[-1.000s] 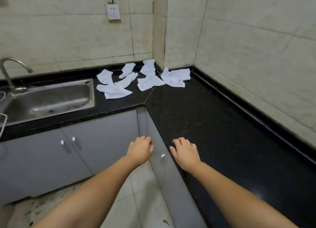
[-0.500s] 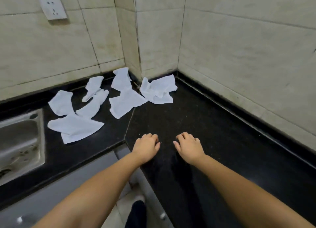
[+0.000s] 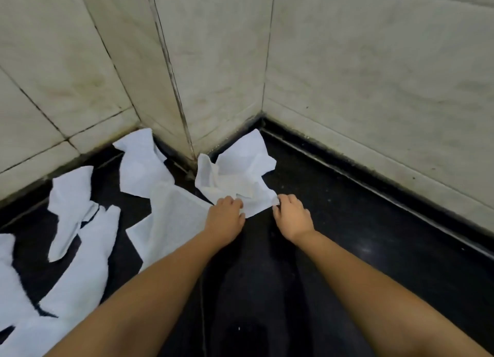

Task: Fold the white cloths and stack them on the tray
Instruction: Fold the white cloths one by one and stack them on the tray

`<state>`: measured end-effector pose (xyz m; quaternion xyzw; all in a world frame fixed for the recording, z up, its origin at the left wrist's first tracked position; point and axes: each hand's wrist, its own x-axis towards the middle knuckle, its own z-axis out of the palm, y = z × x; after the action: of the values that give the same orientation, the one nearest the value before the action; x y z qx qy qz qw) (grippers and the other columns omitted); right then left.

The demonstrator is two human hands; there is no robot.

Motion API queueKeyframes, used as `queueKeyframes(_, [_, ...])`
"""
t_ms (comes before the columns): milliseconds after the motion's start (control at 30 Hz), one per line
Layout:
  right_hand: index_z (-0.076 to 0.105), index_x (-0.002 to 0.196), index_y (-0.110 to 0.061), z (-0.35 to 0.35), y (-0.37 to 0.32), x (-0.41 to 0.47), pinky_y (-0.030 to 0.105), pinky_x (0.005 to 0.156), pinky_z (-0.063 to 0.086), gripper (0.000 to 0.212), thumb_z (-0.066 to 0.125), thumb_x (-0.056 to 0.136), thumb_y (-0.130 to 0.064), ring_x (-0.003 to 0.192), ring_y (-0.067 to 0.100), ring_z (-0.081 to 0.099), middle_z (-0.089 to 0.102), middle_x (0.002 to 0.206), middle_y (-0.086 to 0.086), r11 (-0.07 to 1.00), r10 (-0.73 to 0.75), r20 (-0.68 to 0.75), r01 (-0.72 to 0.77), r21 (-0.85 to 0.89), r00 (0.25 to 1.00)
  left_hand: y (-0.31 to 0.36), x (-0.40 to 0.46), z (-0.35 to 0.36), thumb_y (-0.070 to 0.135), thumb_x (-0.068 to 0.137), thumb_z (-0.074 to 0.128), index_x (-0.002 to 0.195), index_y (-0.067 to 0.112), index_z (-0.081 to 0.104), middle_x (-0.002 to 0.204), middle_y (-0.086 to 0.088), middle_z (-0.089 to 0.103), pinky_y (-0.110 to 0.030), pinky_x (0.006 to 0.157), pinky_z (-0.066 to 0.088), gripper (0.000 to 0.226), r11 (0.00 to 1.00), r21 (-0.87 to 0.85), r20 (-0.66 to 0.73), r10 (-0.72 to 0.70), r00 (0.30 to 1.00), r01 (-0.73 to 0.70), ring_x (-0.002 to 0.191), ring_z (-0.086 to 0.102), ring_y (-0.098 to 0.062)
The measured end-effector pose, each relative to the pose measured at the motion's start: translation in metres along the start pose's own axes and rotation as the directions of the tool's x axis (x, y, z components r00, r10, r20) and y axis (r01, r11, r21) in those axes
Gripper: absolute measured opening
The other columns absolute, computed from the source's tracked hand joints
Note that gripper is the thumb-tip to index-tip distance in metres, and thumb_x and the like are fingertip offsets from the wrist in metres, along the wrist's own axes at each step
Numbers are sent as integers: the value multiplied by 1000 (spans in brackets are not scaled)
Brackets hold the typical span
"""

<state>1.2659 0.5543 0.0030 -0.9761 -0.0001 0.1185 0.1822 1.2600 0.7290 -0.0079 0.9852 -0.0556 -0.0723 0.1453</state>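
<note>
A crumpled white cloth (image 3: 238,172) lies in the corner of the black countertop (image 3: 347,236). My left hand (image 3: 226,220) has its fingers curled on the cloth's near left edge. My right hand (image 3: 292,215) pinches its near right corner. Several other white cloths lie spread to the left: one flat (image 3: 168,223) beside my left forearm, one against the wall (image 3: 140,164), a twisted one (image 3: 70,207), and more (image 3: 80,276) at the lower left. No tray is in view.
Tiled walls (image 3: 374,75) close the corner on both sides, with a projecting tiled column (image 3: 165,70) just behind the cloths. Bare black countertop stretches to the right and toward me.
I have moved in closer to the corner. Both hands went forward from the bare counter to the crumpled cloth and took hold of its near edge.
</note>
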Motion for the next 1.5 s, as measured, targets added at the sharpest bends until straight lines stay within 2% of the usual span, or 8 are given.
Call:
queueKeyframes(367, [58, 107, -13, 21, -5, 54, 38, 91, 36, 22, 43, 95, -24, 110, 26, 47, 51, 117, 7, 970, 230, -30, -227, 88, 973, -22, 63, 19, 18, 95, 45, 134, 15, 39, 133, -7, 40, -37, 98, 36, 40, 992, 126, 48, 19, 999, -25, 122, 40, -26])
queueKeyframes(533, [53, 88, -14, 5, -1, 39, 36, 73, 50, 9, 51, 93, -21, 77, 20, 56, 58, 82, 1, 877, 263, -29, -227, 424, 964, -25, 64, 10, 9, 95, 38, 111, 11, 54, 116, -8, 52, -35, 89, 39, 22, 998, 67, 105, 9, 994, -16, 108, 49, -26])
queueKeyframes(700, [57, 87, -16, -34, 3, 16, 17, 59, 42, 9, 51, 93, -13, 68, 8, 48, 55, 78, -5, 753, 204, -138, -65, 654, 969, -3, 44, -5, 14, 94, 43, 100, 7, 55, 103, -7, 54, -35, 81, 44, 16, 989, -130, 111, 81, 991, -66, 96, 54, -25])
queueKeyframes(833, [62, 90, -13, -71, 3, -6, 35, 82, 53, 10, 53, 92, -9, 85, 17, 60, 64, 88, 3, 470, 141, -5, -62, 881, 990, 34, 14, -16, 16, 92, 48, 97, 6, 56, 93, -5, 52, -34, 79, 44, 14, 944, -289, 124, 201, 972, -159, 90, 56, -25])
queueKeyframes(967, [62, 88, -13, -104, 10, -41, 30, 78, 51, 15, 49, 93, -7, 83, 17, 60, 63, 87, 5, 412, 10, 87, -83, 907, 996, 75, -16, -31, 25, 93, 53, 105, 13, 54, 99, 2, 57, -26, 81, 43, 17, 777, -628, 75, 110, 991, -39, 92, 56, -15])
queueKeyframes(1133, [59, 81, -13, -128, 26, -84, 32, 70, 46, 20, 44, 90, -3, 77, 19, 56, 61, 81, 5, 447, -73, 79, -38, 894, 994, 116, -39, -50, 27, 94, 53, 147, 28, 22, 135, 0, 42, -36, 101, 43, 61, 669, -736, -27, 120, 992, -101, 120, 48, -15])
queueKeyframes(1333, [62, 87, -10, -155, 43, -135, 34, 74, 50, 20, 45, 90, 0, 81, 23, 61, 63, 87, 12, 403, -182, 25, 51, 914, 983, 147, -87, -67, 15, 88, 57, 149, 40, 3, 86, -7, 51, -31, 74, 49, 85, 680, -695, -45, 281, 959, -232, 71, 51, -13])
queueKeyframes(1500, [69, 81, -16, -158, 60, -165, 36, 76, 49, 15, 54, 82, -13, 80, 22, 63, 67, 83, 8, 474, -165, -34, 110, 874, 986, 179, -126, -77, 19, 85, 60, 122, 18, 50, 95, -2, 53, -29, 73, 44, 38, 702, -683, 143, 399, 905, -202, 79, 50, -11])
